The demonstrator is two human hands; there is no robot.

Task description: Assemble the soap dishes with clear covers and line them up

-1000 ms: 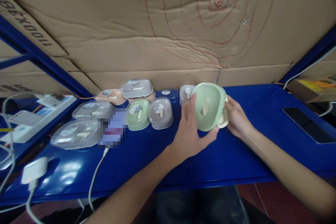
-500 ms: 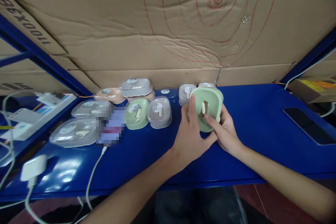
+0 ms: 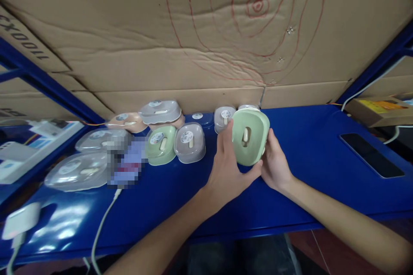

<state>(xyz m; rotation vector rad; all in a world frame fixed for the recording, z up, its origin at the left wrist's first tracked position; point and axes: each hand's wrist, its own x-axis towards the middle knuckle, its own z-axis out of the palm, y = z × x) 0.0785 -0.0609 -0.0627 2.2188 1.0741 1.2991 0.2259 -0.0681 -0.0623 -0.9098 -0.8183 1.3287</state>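
A pale green lidded container (image 3: 250, 135) with a small cream handle on its lid is held tilted above the blue shelf (image 3: 309, 167). My left hand (image 3: 226, 169) grips its left side and lower edge. My right hand (image 3: 274, 161) holds its right side from behind. Just beyond it stand two small grey containers (image 3: 223, 117). To the left sit a grey-lidded container (image 3: 189, 142) and another green one (image 3: 160, 145).
Larger clear-lidded containers (image 3: 77, 169) and peach ones (image 3: 127, 121) lie at the left, with white cables (image 3: 101, 223) and a white adapter (image 3: 19, 220). A dark phone (image 3: 371, 154) lies at the right. A cardboard sheet (image 3: 206, 30) with red lines backs the shelf.
The green container moved slightly left and lower. My right hand's finger left the lid's handle and slid back behind the right side.
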